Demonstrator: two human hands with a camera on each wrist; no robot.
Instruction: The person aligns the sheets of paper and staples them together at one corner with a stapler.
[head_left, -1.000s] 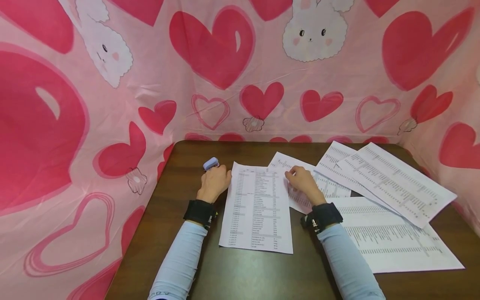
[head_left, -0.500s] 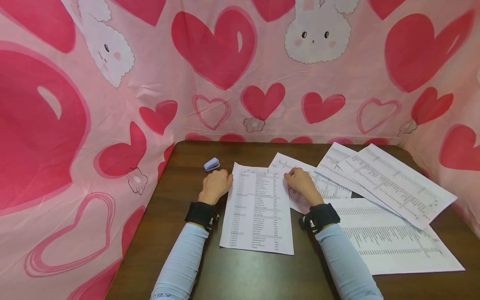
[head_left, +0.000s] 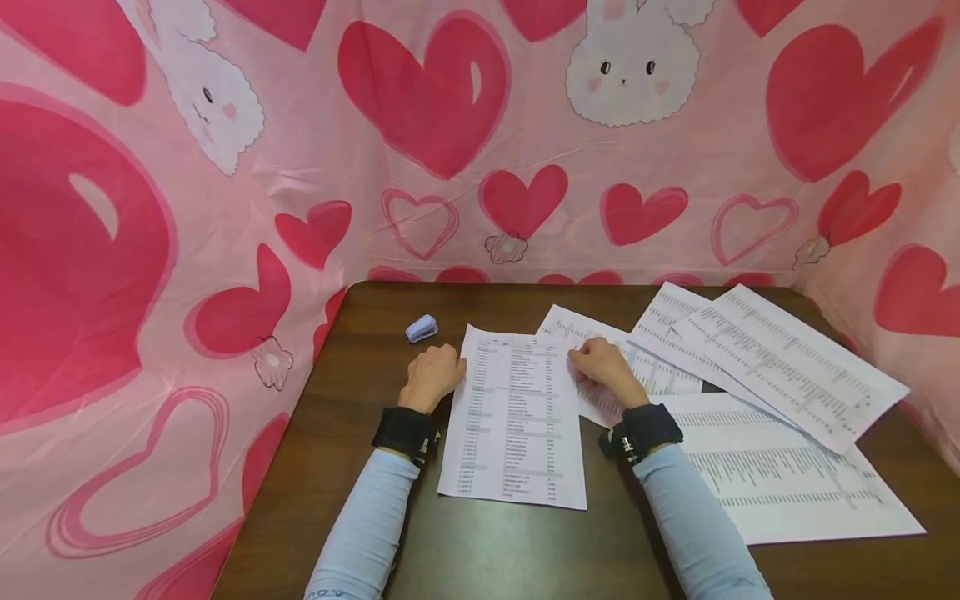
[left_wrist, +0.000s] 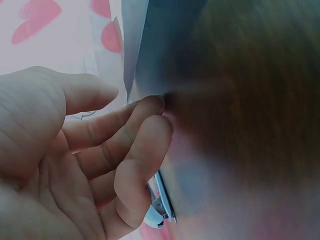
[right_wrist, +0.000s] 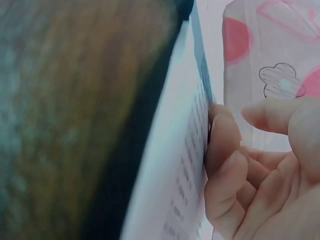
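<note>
From my remote seat, the head view gives me a pale lilac stapler [head_left: 422,328] on the brown surface [head_left: 487,554], just beyond the left hand [head_left: 432,377]. The left wrist view adds the stapler's metal underside, half covered by the fingers. It also shows what the back of that hand conceals from above: loosely bent fingers, the thumb standing apart, nothing pinched between them.

To the right of that hand, and between the two, lies the sheet of paper [head_left: 517,433], its left edge beside the left fingertips. It is white and face up, a little askew, printed in columns of small dark text crossed by grey bars; I can't read the words.

At its upper right edge is the right hand [head_left: 606,367]. Its wrist view shows me bent fingers against printed paper and a thumb well clear of them, gripping nothing; I can't tell which page they touch. Under and to the right of this hand, several other printed sheets [head_left: 795,375] overlap one another.
</note>
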